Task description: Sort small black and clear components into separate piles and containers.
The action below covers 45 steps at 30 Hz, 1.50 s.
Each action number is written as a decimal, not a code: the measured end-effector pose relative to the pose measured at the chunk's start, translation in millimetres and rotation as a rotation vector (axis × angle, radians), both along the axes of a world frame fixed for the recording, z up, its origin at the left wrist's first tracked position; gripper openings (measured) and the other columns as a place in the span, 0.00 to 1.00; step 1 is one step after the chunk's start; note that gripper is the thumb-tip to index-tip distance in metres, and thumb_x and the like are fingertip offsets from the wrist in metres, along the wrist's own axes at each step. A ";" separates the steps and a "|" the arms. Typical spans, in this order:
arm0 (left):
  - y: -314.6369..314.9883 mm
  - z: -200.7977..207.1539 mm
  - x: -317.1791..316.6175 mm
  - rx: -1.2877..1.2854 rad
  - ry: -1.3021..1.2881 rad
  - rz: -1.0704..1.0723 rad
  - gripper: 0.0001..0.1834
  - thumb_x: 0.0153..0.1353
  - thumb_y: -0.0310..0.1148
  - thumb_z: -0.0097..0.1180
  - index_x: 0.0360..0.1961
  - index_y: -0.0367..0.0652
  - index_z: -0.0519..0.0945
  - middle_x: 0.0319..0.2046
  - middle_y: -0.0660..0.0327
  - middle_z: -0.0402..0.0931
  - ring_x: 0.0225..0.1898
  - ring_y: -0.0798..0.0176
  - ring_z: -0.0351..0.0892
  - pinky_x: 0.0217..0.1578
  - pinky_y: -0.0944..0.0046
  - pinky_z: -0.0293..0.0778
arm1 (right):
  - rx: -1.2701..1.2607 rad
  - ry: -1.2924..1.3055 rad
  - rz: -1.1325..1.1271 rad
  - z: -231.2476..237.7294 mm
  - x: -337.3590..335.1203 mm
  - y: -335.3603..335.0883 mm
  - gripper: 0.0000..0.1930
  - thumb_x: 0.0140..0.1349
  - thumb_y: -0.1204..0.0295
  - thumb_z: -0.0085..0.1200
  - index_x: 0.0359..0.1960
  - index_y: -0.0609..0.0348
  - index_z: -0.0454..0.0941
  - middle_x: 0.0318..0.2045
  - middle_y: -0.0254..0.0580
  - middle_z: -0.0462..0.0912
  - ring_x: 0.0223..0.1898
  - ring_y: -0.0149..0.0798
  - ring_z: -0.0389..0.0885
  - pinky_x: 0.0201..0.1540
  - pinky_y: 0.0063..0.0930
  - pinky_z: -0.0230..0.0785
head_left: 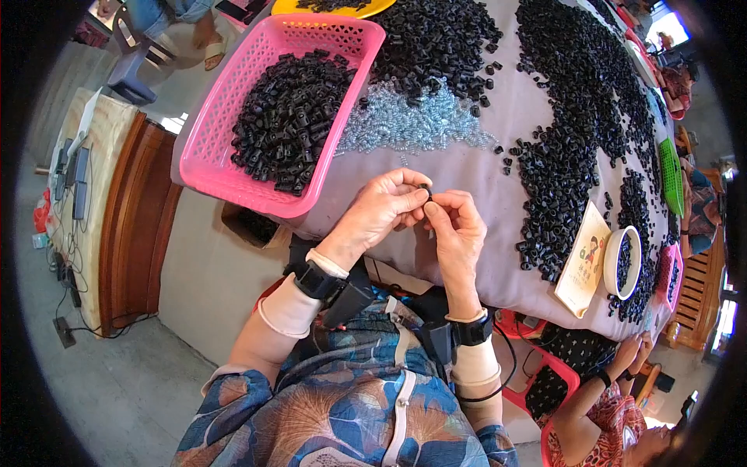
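My hands meet above the near edge of the cloth-covered table. My left hand [372,212] is closed, its thumb and fingers pinching a small black plastic part [426,189]. Against it, my right hand [457,226] has thumb and forefinger pressed together; whatever lies between them is too small to make out. Just beyond my fingers spreads a heap of small shiny, bluish-silver pieces [416,121] that look like coil springs. At my left a pink plastic basket [204,167] holds many short black tubular parts [292,117].
Loose black parts [572,101] cover much of the table [498,187], with another pile [432,35] behind the springs. To the right lie a booklet [583,261] and a white bowl [632,268]. A co-worker [599,397] sits at the lower right; a wooden cabinet [128,226] stands left.
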<state>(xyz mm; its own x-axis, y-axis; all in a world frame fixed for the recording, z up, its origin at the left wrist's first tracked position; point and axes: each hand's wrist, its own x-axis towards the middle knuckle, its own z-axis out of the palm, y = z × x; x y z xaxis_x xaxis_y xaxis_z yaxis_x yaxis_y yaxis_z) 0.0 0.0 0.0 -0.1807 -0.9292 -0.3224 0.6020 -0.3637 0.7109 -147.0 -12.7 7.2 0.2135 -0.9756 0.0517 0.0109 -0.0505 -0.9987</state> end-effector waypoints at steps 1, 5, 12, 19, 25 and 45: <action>0.2 -0.9 0.0 0.012 -0.016 0.018 0.09 0.60 0.29 0.53 0.42 0.43 0.74 0.25 0.67 0.74 0.24 0.74 0.73 0.22 0.77 0.66 | 0.031 -0.039 0.018 0.3 0.6 -1.0 0.10 0.54 0.82 0.55 0.38 0.59 0.73 0.34 0.32 0.72 0.29 0.22 0.71 0.33 0.14 0.66; 4.2 0.2 6.3 0.011 0.015 0.027 0.09 0.60 0.29 0.53 0.42 0.43 0.74 0.26 0.67 0.74 0.24 0.75 0.72 0.23 0.77 0.66 | 0.111 -0.126 0.042 6.0 7.6 2.1 0.09 0.53 0.82 0.56 0.36 0.62 0.74 0.33 0.32 0.71 0.28 0.22 0.69 0.30 0.15 0.65; 3.5 3.8 7.7 -0.014 0.107 0.089 0.09 0.59 0.28 0.53 0.41 0.40 0.72 0.28 0.64 0.74 0.23 0.73 0.72 0.26 0.75 0.71 | 0.052 -0.016 0.195 6.3 10.7 -13.7 0.13 0.54 0.80 0.56 0.43 0.64 0.73 0.33 0.32 0.72 0.29 0.23 0.70 0.30 0.15 0.66; 5.3 7.4 8.0 0.008 0.151 0.043 0.09 0.59 0.27 0.53 0.41 0.42 0.70 0.30 0.63 0.74 0.26 0.72 0.74 0.28 0.73 0.72 | 0.228 -0.169 0.329 6.0 4.8 -16.9 0.15 0.54 0.79 0.57 0.44 0.66 0.74 0.37 0.33 0.71 0.30 0.23 0.73 0.33 0.16 0.68; 4.0 -0.3 5.0 -0.003 0.159 0.056 0.10 0.59 0.28 0.54 0.42 0.44 0.70 0.31 0.64 0.75 0.28 0.73 0.74 0.27 0.74 0.72 | 0.104 -0.189 0.300 0.6 3.3 -15.0 0.15 0.54 0.78 0.57 0.43 0.66 0.75 0.40 0.35 0.70 0.30 0.24 0.73 0.36 0.16 0.69; 2.6 -6.1 -6.3 -0.042 0.218 0.073 0.12 0.58 0.27 0.54 0.41 0.45 0.67 0.27 0.64 0.72 0.25 0.71 0.71 0.25 0.74 0.68 | 0.100 -0.209 0.215 0.4 1.5 -11.3 0.11 0.54 0.80 0.54 0.40 0.66 0.75 0.40 0.36 0.69 0.30 0.24 0.71 0.33 0.18 0.69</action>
